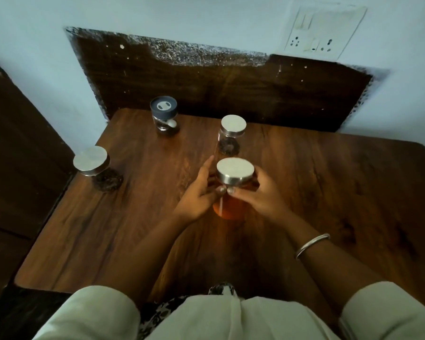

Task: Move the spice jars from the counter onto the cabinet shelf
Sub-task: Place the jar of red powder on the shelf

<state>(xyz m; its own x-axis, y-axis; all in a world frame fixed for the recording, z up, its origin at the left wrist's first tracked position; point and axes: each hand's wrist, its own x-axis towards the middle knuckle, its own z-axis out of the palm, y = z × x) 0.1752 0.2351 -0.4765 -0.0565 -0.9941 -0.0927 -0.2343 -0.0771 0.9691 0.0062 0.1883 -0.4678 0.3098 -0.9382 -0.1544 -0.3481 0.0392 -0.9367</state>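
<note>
A glass jar of orange spice [231, 207] with a steel lid stands at the middle of the wooden counter [138, 231]. My left hand [199, 195] and my right hand [260, 192] wrap around it from both sides, thumbs meeting at its front just below the lid. Right behind it stands a steel-lidded jar [230, 134] with dark contents. A jar with a dark grey lid [164, 116] sits at the back left. Another steel-lidded jar of dark spice [97, 168] stands at the counter's left edge.
A dark wooden panel [206, 82] rises behind the counter against a pale blue wall. A switch and socket plate [322, 33] is on the wall at the upper right. Dark wooden furniture [15, 143] stands to the left of the counter.
</note>
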